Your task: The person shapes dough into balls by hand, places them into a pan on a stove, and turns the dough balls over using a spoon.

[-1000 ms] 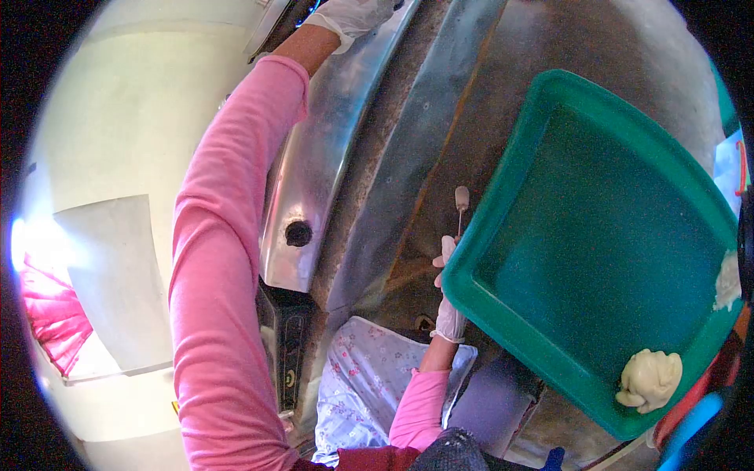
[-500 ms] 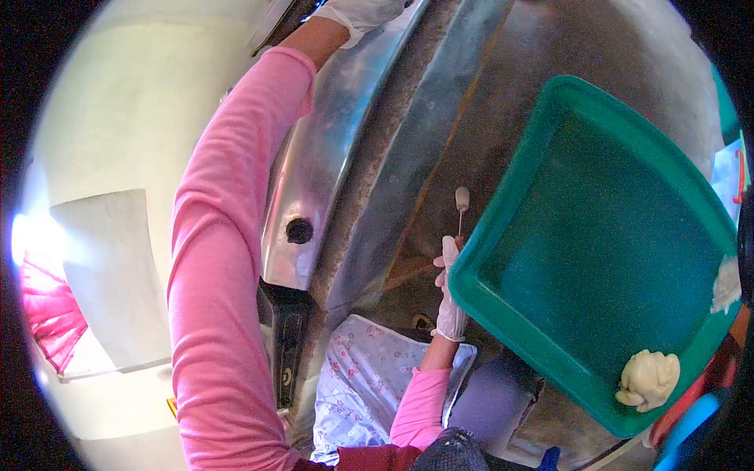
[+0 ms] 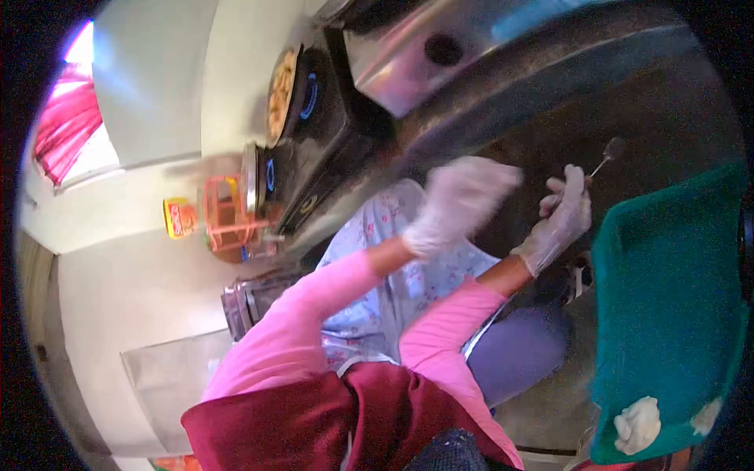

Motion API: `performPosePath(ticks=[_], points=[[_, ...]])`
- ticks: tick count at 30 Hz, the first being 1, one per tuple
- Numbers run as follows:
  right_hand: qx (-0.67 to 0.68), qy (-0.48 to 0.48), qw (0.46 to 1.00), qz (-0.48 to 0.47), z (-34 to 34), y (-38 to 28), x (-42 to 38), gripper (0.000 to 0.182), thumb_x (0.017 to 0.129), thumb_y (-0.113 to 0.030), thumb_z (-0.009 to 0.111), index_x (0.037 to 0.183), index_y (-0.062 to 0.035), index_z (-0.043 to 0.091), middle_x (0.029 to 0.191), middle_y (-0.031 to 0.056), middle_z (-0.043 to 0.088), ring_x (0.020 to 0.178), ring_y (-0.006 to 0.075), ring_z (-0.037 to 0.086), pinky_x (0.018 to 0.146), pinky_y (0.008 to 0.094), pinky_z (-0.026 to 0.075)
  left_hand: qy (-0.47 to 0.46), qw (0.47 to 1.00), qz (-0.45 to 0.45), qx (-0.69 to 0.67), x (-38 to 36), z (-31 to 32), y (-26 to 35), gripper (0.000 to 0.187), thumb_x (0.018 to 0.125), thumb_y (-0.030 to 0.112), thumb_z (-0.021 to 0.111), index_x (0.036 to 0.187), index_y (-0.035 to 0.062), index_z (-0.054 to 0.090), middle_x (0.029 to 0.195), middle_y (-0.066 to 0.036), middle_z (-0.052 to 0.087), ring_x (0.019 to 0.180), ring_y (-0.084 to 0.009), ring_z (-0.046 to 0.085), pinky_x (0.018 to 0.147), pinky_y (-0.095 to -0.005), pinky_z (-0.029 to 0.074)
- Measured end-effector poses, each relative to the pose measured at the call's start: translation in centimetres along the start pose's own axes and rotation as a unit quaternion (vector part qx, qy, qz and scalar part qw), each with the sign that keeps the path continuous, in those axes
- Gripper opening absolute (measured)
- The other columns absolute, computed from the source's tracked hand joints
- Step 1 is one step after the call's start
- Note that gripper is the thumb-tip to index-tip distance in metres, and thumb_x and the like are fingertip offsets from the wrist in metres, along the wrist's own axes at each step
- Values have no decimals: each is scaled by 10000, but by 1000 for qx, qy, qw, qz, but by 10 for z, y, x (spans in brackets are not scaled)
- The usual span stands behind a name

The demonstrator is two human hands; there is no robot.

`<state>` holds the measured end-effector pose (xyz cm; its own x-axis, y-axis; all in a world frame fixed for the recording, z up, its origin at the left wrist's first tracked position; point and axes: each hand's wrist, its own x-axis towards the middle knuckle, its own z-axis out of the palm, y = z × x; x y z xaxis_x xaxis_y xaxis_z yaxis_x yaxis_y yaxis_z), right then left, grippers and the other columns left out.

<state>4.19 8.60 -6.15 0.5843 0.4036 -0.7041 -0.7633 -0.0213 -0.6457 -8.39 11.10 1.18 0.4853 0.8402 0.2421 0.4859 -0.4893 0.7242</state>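
My right hand [image 3: 559, 220], in a thin translucent glove, is closed on a small spoon [image 3: 614, 147], whose thin handle and bowl stick out past the fingers. Just left of it, my left hand [image 3: 468, 202] is gloved too and smeared by motion. Its fingers look bent, but I cannot tell what they hold. Both hands are above the flowered apron [image 3: 377, 235] on my lap. Beside my right hand lies a green tray [image 3: 628, 235]. A pale lump of dough [image 3: 638, 425] sits in its near corner, and a smaller whitish piece [image 3: 705, 416] is at its right edge.
A black stove [image 3: 338, 118] with lit blue flames stands at upper left, carrying a pan of food pieces [image 3: 281, 98]. Near it are an orange rack [image 3: 228, 220] and a yellow packet [image 3: 181, 217]. A shiny metal panel [image 3: 393, 78] with a round hole is beyond.
My left hand has come back from far over the metal panel to beside my right hand. The view has swung left, bringing the stove in. The spoon stays in my right hand.
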Motion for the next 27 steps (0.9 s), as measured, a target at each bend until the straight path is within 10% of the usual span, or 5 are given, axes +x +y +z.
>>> performPosePath(ticks=[1,2,3,6,27], points=[[6,-11,1000,15,-7,4,5,360,822,-342,757,1035,-63,678,740,80,664,437,58,453,399,205,318,-19,974,-222,46,-27,-45,-3,181,923,111,623,1026,35,750,996,-84,740,956,-194,696,835,-335,555],[5,-6,1000,19,-8,3,2,354,822,-340,756,1028,-61,681,743,81,666,436,60,454,397,204,316,-46,962,-165,214,-45,-86,-16,191,889,193,704,967,20,717,908,-85,724,822,-182,685,747,-330,559],[6,-2,1000,21,-8,-1,0,349,821,-338,755,1021,-60,684,746,83,668,435,61,455,396,204,314,184,865,-461,-78,-61,-113,-23,265,908,289,717,957,32,679,871,-69,694,734,-161,649,655,-297,537],[3,-3,1000,26,-6,-10,-3,359,819,-338,754,1021,-47,695,753,87,671,426,67,457,389,204,310,283,741,-559,-243,-95,-196,-85,459,883,439,731,971,6,610,837,-83,629,687,-152,608,608,-294,501],[-61,-40,997,-4,12,14,-8,406,813,-363,761,1058,-44,705,822,104,693,465,70,500,407,211,333,329,723,-535,-287,-81,-192,-97,301,1000,246,495,1075,-34,575,863,-155,664,656,-207,600,584,-298,469]])
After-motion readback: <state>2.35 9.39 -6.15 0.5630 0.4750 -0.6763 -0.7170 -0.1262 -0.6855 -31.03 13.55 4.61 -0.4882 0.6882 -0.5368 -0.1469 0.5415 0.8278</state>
